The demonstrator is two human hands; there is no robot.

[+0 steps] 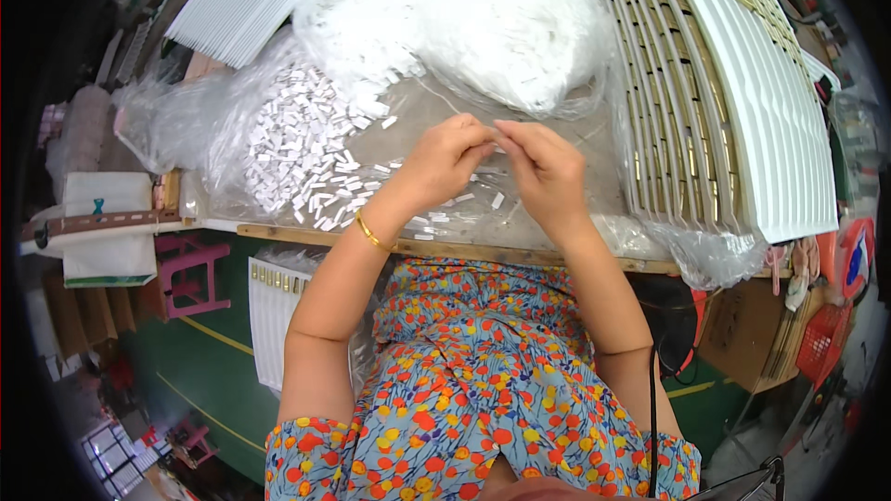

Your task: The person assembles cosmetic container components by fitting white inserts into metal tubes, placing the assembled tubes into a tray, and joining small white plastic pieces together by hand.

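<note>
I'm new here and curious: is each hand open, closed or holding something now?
Left hand: closed in a pinch; anything held is too small to tell.
Right hand: likewise.

Two bare hands (pixel 449 154), small white rectangular pieces (pixel 295 141) too numerous to count, one gold-coloured metal bangle (pixel 373 238), one red perforated plastic basket (pixel 824 341)

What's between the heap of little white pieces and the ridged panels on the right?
In the head view, the left hand and right hand over grey tabletop, with a few stray white pieces and clear plastic.
</note>
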